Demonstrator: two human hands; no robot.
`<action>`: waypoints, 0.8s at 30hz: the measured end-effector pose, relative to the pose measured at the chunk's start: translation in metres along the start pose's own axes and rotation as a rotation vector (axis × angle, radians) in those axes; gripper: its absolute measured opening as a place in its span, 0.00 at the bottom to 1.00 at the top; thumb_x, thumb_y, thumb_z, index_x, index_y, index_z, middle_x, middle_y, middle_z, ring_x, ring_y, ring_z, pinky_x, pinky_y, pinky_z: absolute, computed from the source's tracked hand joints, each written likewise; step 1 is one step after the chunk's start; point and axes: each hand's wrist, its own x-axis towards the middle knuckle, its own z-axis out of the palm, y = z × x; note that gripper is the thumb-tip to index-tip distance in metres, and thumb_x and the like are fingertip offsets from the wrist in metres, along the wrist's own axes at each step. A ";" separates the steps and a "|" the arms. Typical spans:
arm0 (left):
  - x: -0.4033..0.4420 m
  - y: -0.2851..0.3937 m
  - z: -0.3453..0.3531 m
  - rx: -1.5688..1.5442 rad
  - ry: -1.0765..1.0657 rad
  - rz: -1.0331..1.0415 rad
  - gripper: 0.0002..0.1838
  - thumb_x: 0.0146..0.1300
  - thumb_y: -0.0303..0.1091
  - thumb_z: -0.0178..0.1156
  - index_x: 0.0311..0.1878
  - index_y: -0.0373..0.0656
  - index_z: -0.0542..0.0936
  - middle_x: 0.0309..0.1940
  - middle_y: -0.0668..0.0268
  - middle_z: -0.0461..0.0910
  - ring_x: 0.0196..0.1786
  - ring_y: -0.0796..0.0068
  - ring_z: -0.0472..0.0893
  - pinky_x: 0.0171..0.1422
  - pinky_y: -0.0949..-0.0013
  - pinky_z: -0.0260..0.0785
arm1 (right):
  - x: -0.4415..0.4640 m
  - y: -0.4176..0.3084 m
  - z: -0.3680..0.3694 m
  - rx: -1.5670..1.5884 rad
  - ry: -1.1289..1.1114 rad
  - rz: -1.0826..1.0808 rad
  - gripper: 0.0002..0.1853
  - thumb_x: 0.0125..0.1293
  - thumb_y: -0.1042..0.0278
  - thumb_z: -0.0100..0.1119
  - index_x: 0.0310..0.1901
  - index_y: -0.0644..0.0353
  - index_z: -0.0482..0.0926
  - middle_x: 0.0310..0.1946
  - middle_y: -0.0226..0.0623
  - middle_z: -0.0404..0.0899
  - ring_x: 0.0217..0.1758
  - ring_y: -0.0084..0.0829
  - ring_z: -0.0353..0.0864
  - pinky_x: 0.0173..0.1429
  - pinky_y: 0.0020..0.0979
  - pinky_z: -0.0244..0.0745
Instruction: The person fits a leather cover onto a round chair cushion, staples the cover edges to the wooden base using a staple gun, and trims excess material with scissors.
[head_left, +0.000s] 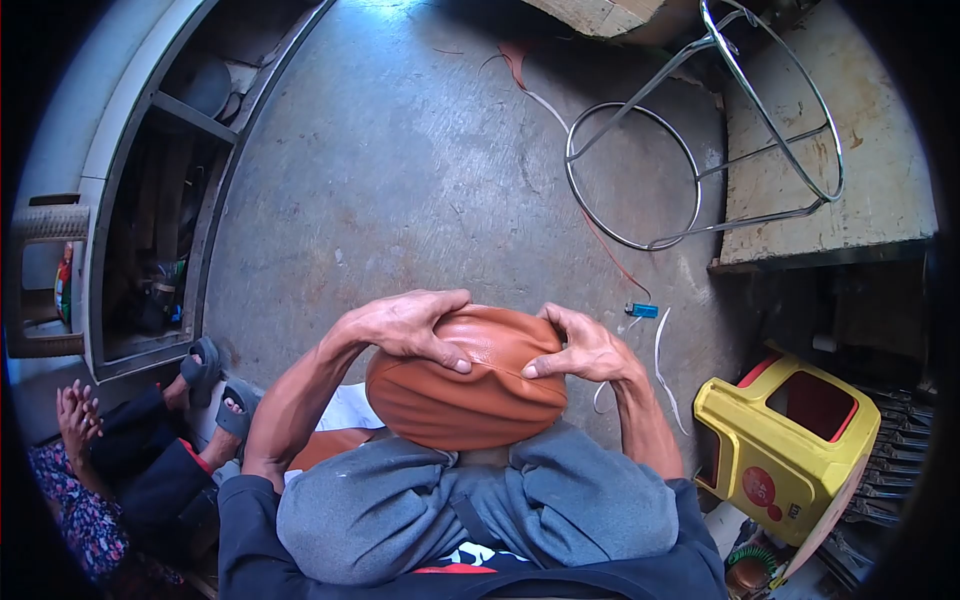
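Brown cushion (468,400) between both hands (402,325)

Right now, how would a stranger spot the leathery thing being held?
Find the grey trousers at bottom centre. At their far edge, the left hand and right hand hold a rounded leathery thing. Its bulging, creased form stands apart from the brown piece lower left.

Fingers (441,299) curled — thumbs (451,355) inward

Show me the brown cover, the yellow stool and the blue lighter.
Brown cover (468,392): head view, middle of its creased surface.
Yellow stool (800,460): head view, yellow panel beside its opening.
Blue lighter (645,311): head view, blue body.
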 end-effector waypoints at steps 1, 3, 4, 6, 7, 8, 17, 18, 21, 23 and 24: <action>0.000 0.002 0.001 0.032 0.025 -0.007 0.43 0.52 0.67 0.79 0.49 0.35 0.77 0.38 0.56 0.81 0.46 0.61 0.81 0.49 0.56 0.71 | -0.002 0.000 0.001 -0.004 0.000 -0.004 0.28 0.52 0.54 0.88 0.45 0.61 0.82 0.37 0.28 0.79 0.43 0.23 0.76 0.48 0.30 0.71; 0.001 -0.005 0.010 0.060 0.044 0.011 0.42 0.53 0.67 0.79 0.50 0.35 0.77 0.40 0.54 0.79 0.48 0.56 0.80 0.52 0.55 0.71 | -0.008 0.002 0.004 0.090 0.005 0.102 0.27 0.52 0.54 0.88 0.43 0.61 0.82 0.34 0.26 0.79 0.41 0.22 0.76 0.46 0.29 0.70; 0.002 -0.005 0.013 0.076 0.089 0.054 0.41 0.54 0.66 0.78 0.50 0.35 0.76 0.42 0.53 0.78 0.49 0.55 0.80 0.54 0.54 0.71 | -0.010 -0.001 0.006 0.087 0.019 0.082 0.25 0.52 0.55 0.87 0.41 0.61 0.82 0.32 0.25 0.78 0.40 0.21 0.75 0.45 0.29 0.69; 0.005 -0.004 0.017 0.090 0.133 0.098 0.41 0.55 0.65 0.78 0.50 0.35 0.76 0.43 0.53 0.77 0.51 0.53 0.79 0.56 0.54 0.70 | -0.013 0.000 0.003 0.070 0.000 0.075 0.25 0.52 0.55 0.86 0.42 0.62 0.83 0.33 0.28 0.81 0.40 0.23 0.78 0.46 0.31 0.73; 0.005 -0.003 0.019 0.103 0.126 0.099 0.40 0.56 0.64 0.77 0.51 0.34 0.76 0.44 0.52 0.77 0.51 0.52 0.79 0.57 0.54 0.70 | -0.016 0.000 0.003 0.053 -0.020 0.068 0.24 0.53 0.56 0.85 0.43 0.64 0.84 0.34 0.31 0.83 0.41 0.25 0.81 0.47 0.33 0.76; 0.006 -0.002 0.021 0.118 0.120 0.102 0.40 0.56 0.64 0.77 0.52 0.34 0.76 0.45 0.52 0.76 0.52 0.51 0.79 0.58 0.53 0.70 | -0.019 0.000 0.003 0.054 -0.021 0.071 0.24 0.53 0.56 0.85 0.43 0.64 0.84 0.34 0.31 0.83 0.41 0.25 0.81 0.47 0.33 0.76; -0.001 0.008 0.036 0.068 0.122 0.199 0.42 0.56 0.63 0.77 0.56 0.33 0.78 0.47 0.50 0.79 0.55 0.49 0.81 0.60 0.52 0.73 | -0.033 0.002 -0.011 0.352 -0.252 0.258 0.27 0.57 0.63 0.84 0.57 0.66 0.88 0.45 0.35 0.91 0.51 0.22 0.84 0.60 0.27 0.75; -0.003 0.008 0.037 0.069 0.127 0.196 0.42 0.56 0.63 0.77 0.56 0.33 0.78 0.47 0.50 0.79 0.55 0.49 0.81 0.60 0.52 0.73 | -0.031 -0.002 -0.011 0.279 -0.324 0.239 0.27 0.57 0.63 0.83 0.57 0.67 0.88 0.47 0.37 0.91 0.53 0.23 0.84 0.62 0.27 0.74; -0.007 0.002 0.035 0.016 0.106 0.259 0.42 0.55 0.65 0.77 0.55 0.34 0.79 0.46 0.55 0.81 0.54 0.59 0.81 0.58 0.56 0.73 | -0.028 -0.011 -0.009 0.196 -0.439 0.224 0.28 0.63 0.62 0.80 0.60 0.70 0.85 0.52 0.41 0.90 0.58 0.25 0.84 0.67 0.28 0.73; -0.009 -0.008 0.028 -0.341 0.000 0.069 0.38 0.61 0.64 0.74 0.55 0.35 0.80 0.46 0.61 0.81 0.52 0.71 0.79 0.57 0.61 0.72 | -0.026 -0.001 0.002 0.533 -0.375 0.184 0.28 0.67 0.63 0.75 0.63 0.73 0.82 0.55 0.42 0.89 0.58 0.26 0.84 0.68 0.29 0.74; -0.005 -0.013 0.027 -0.482 -0.010 0.095 0.30 0.74 0.60 0.65 0.54 0.37 0.81 0.44 0.68 0.81 0.49 0.81 0.76 0.55 0.67 0.71 | -0.024 0.002 0.006 0.642 -0.371 0.173 0.26 0.72 0.64 0.68 0.65 0.74 0.80 0.57 0.44 0.87 0.59 0.27 0.85 0.68 0.30 0.75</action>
